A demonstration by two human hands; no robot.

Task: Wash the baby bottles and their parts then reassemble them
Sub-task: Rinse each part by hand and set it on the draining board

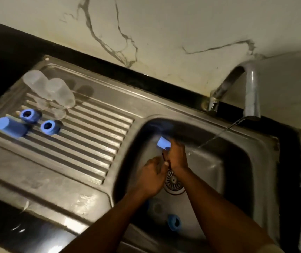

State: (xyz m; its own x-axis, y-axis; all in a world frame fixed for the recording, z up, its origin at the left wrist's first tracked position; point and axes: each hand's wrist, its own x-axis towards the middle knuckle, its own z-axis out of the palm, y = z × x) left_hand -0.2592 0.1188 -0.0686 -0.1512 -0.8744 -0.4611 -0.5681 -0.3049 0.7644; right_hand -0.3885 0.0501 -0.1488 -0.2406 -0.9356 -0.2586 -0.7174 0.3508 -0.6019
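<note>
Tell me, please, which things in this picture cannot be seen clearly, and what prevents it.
All in the head view:
1. Left hand: blur and the right hand cover its fingers, so it is unclear whether it holds anything.
2. Blue cap in the right hand: fingers hide its lower end.
3. Pale object in the sink: blurred, partly under the left forearm.
4. Clear bottles on the drainboard: blurred, number uncertain.
</note>
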